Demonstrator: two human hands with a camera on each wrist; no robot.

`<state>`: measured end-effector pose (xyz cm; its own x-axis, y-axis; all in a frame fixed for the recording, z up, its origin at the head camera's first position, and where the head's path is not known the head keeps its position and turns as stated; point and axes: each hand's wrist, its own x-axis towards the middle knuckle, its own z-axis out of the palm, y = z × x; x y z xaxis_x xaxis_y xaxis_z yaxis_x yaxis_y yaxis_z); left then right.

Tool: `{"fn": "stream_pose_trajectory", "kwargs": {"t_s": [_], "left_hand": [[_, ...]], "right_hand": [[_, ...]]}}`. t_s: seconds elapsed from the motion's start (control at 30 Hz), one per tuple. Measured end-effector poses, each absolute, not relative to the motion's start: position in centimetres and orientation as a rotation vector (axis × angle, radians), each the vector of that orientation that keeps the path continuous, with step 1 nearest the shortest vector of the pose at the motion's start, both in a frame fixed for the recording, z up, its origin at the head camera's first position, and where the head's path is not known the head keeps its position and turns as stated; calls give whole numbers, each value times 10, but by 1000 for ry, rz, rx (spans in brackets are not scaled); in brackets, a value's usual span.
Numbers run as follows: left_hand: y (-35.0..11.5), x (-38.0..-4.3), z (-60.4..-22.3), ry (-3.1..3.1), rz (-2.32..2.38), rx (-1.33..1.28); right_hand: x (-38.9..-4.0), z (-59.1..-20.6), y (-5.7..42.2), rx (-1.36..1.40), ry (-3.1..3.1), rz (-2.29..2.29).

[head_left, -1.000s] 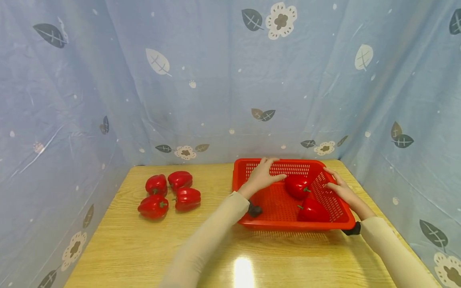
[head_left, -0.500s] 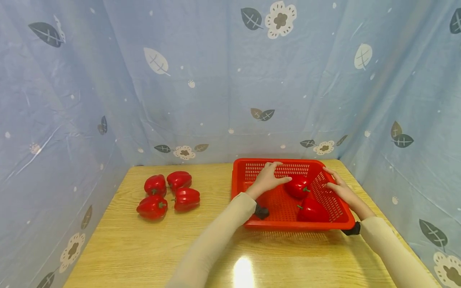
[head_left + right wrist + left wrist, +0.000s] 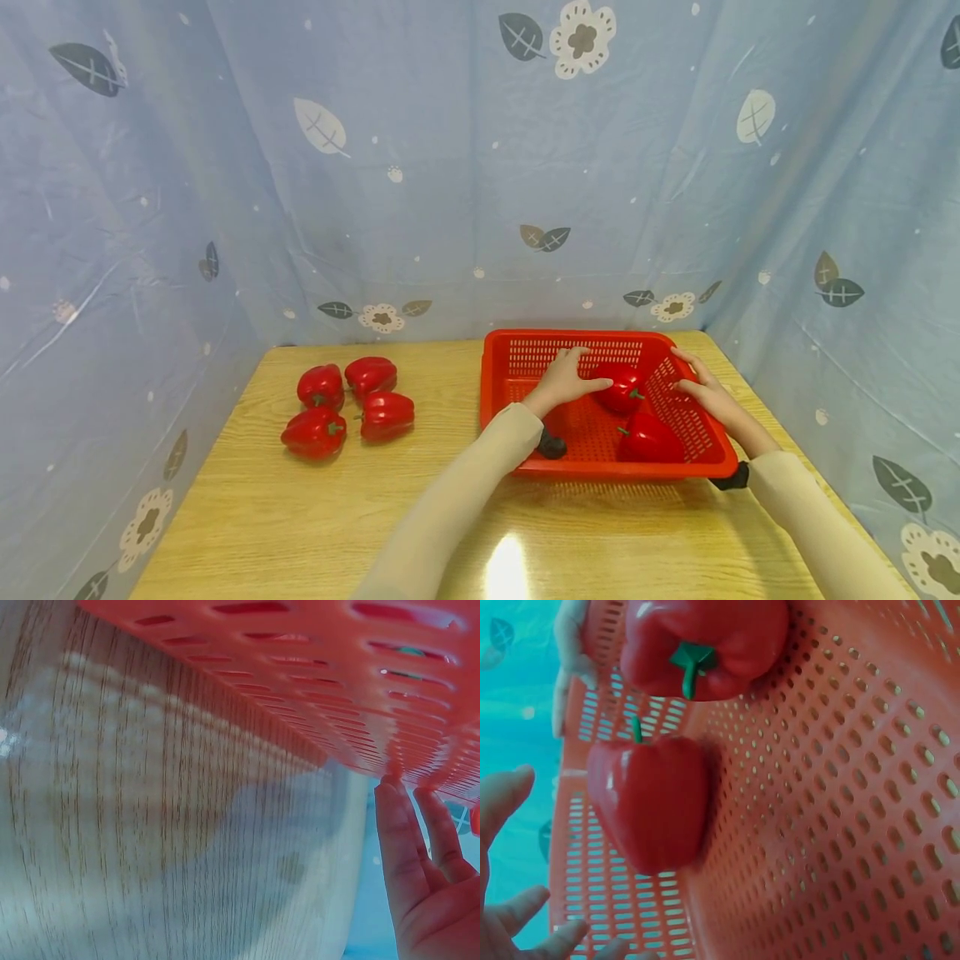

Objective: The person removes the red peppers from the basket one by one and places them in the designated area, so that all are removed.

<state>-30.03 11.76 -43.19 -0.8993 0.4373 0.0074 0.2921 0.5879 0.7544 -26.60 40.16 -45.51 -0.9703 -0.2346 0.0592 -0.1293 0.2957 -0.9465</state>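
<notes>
My left hand (image 3: 562,385) reaches into a red perforated plastic basket (image 3: 607,468), thumb and fingers spread, nothing between them. Its thumb overlaps the back red bell pepper (image 3: 621,388) in the head view; in the left wrist view a gap shows between the fingers and that pepper (image 3: 652,802). A second bell pepper (image 3: 651,438) lies in front of it, also inside the basket. My right hand (image 3: 712,398) holds the basket's right rim, thumb over the inner side. In the right wrist view its fingers (image 3: 397,847) lie against the outside of the wall.
Several red bell peppers (image 3: 315,432) lie grouped at the left of the wooden table (image 3: 300,525). A blue patterned curtain (image 3: 420,192) closes off the back and both sides. The right end of the basket stands near the table's right edge.
My left hand has moved right and slightly down, further into the basket toward the back pepper. The right hand, basket and peppers keep their places.
</notes>
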Motion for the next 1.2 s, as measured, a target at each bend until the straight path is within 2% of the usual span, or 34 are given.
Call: {"fn": "stream_pose_trajectory", "kwargs": {"t_s": [0.8, 1.2], "left_hand": [[144, -303, -443, 2688, 1047, 546], [149, -303, -444, 2684, 994, 521]], "right_hand": [[-267, -456, 402, -337, 2448, -1791], [-265, -456, 399, -217, 2395, -1826]]}}
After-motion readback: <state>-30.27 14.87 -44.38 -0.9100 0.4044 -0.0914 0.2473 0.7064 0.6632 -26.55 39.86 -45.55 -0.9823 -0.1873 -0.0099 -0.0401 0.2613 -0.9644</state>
